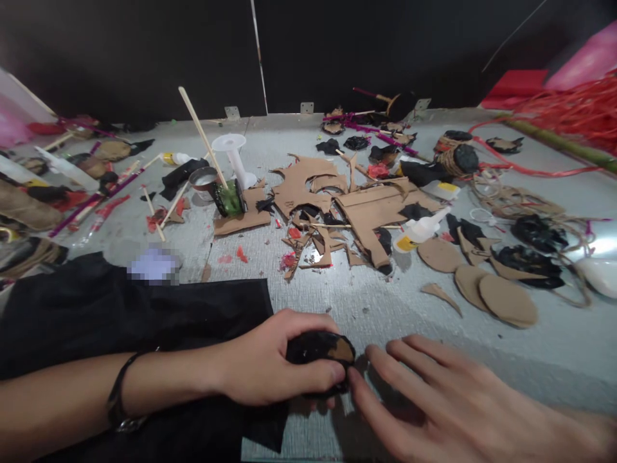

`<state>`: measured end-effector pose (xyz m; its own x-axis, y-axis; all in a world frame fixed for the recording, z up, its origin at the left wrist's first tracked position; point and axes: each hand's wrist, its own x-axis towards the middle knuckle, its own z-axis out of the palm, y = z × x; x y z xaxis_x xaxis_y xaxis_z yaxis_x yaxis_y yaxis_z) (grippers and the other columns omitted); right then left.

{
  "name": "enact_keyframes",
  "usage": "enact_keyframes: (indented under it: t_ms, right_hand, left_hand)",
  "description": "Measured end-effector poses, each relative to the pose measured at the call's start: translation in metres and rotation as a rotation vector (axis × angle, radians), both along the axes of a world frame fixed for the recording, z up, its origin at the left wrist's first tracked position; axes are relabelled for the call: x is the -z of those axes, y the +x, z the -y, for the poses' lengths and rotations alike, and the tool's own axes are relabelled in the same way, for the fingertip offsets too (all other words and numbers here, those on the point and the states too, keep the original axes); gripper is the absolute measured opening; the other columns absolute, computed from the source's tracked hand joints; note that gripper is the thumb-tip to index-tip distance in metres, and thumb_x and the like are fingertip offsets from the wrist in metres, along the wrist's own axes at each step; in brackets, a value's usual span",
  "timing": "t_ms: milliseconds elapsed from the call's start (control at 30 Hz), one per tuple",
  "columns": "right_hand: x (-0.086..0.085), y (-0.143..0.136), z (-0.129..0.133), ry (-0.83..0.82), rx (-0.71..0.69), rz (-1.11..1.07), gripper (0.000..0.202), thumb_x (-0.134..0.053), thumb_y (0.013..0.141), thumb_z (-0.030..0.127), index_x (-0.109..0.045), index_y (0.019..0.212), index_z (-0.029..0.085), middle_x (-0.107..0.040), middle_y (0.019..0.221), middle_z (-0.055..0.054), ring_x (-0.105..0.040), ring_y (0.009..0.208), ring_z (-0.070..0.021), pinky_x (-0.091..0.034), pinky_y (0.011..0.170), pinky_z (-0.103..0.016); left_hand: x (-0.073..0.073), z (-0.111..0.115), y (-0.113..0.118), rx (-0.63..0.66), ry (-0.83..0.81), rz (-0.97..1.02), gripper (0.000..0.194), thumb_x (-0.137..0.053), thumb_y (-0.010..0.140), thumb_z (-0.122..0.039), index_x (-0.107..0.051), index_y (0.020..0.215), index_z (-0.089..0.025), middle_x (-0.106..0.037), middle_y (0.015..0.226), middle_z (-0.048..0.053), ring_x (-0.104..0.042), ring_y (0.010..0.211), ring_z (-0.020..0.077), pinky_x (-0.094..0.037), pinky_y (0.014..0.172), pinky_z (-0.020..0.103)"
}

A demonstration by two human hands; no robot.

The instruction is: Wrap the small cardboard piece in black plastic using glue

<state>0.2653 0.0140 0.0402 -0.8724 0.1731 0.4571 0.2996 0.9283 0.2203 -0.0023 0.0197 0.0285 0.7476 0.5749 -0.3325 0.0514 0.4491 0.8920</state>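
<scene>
My left hand (284, 360) is wrapped round a small rounded bundle in black plastic (313, 347), with a patch of brown cardboard showing through on top. The thumb presses along its near side. Beside it, my right hand (434, 392) has its fingers spread and holds nothing; its thumb or forefinger tip comes close to the bundle, and I cannot tell whether they touch. A sheet of black plastic (202, 308) lies under my left forearm. Round cardboard discs (506, 299) rest to the right, beyond my right hand.
Torn cardboard (308, 180) covers the middle. A glue bottle (424, 228) lies near the discs. Further left stand a white spool (236, 157), a green-filled cup (229, 199) with a stick, and a small tin (202, 180). Red string (569, 122) heaps at the back right, before a black wall (337, 51).
</scene>
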Motion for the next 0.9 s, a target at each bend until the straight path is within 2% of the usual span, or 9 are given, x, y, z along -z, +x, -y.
enact_keyframes:
  t_ms: [233,433,633,900]
  right_hand:
    - [-0.008,-0.002,-0.001,-0.008,-0.005,0.003,0.039,-0.036,0.113,0.004,-0.070,0.119,0.022,-0.087,0.087,-0.001,-0.078,0.069,-0.0182,-0.056,0.072,-0.033]
    - [-0.006,0.003,0.000,-0.009,-0.027,0.029,0.043,-0.032,0.116,0.007,-0.072,0.125,0.020,-0.087,0.087,-0.001,-0.078,0.072,-0.0184,-0.057,0.074,-0.034]
    - [-0.003,0.003,0.001,-0.006,-0.030,0.022,0.042,-0.035,0.116,0.009,-0.074,0.128,0.019,-0.087,0.087,-0.003,-0.077,0.069,-0.0184,-0.057,0.070,-0.033]
    - [0.008,0.011,0.002,-0.043,-0.120,0.036,0.034,-0.054,0.113,0.020,-0.076,0.138,0.011,-0.087,0.097,-0.007,-0.079,0.077,-0.0212,-0.059,0.068,-0.035]
  left_hand:
    - [-0.004,-0.004,0.000,-0.068,0.212,-0.042,0.019,-0.082,0.085,-0.027,-0.066,0.086,-0.016,-0.061,0.076,-0.004,-0.051,0.069,0.0087,-0.048,0.064,0.017]
    - [-0.002,-0.003,0.001,-0.085,0.201,-0.034,0.019,-0.082,0.087,-0.028,-0.068,0.087,-0.015,-0.065,0.077,-0.002,-0.055,0.070,0.0089,-0.048,0.065,0.017]
    - [-0.002,0.000,0.001,-0.051,0.079,-0.061,0.022,-0.079,0.091,-0.034,-0.068,0.090,-0.015,-0.069,0.075,0.000,-0.060,0.065,0.0096,-0.052,0.063,0.019]
    - [-0.003,0.001,0.003,-0.087,0.158,-0.048,0.013,-0.076,0.082,-0.023,-0.065,0.082,-0.016,-0.065,0.072,-0.003,-0.055,0.064,0.0081,-0.048,0.061,0.018]
